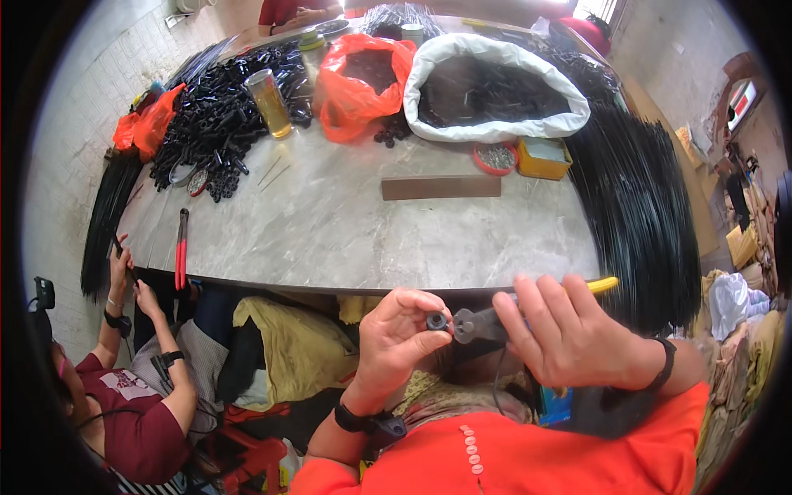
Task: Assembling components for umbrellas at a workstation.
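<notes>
Beside grey table [322, 223], pale walls [91, 78] — left fingers [425, 342] pinching ring [436, 321], right fingers [517, 330] gripping pliers [480, 326]

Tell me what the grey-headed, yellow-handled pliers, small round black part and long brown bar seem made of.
Pliers: head probably dull metal, by its grey sheen; handle likely smooth plastic, evenly yellow.
Black part: matte plastic or rubber, likely, from its dark, dull surface.
Brown bar: perhaps wood or painted metal; its even, matte face leaves that open.
</notes>
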Demonstrator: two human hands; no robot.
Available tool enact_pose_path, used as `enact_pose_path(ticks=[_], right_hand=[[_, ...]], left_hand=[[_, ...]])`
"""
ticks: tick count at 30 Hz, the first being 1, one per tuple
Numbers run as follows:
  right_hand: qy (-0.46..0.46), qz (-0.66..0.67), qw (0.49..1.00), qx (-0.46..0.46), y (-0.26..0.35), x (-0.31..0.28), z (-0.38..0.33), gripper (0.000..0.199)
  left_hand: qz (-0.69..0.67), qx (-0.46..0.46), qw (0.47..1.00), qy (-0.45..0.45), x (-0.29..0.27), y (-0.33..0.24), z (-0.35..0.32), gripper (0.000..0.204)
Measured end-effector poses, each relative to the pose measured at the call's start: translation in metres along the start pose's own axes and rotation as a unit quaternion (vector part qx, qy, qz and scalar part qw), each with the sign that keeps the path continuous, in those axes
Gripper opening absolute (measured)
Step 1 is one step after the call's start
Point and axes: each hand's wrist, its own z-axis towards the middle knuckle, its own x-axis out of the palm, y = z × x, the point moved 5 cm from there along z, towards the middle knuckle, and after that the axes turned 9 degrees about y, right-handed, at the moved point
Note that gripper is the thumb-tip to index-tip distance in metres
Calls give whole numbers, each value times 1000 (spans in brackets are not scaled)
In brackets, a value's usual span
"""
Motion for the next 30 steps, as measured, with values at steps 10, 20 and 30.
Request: enact_pose_path(ticks=[10,20,30], right_hand=[[371,793,483,5,19,83,-3,49],[-140,150,976,70,-6,31,-15,43],[355,837,413,49,32,99,-30,43]], left_hand=[[18,-45,999,3,10,2,-11,40],[52,31,998,-2,1,7,-1,32],[62,-11,995,73,21,12,4,30]])
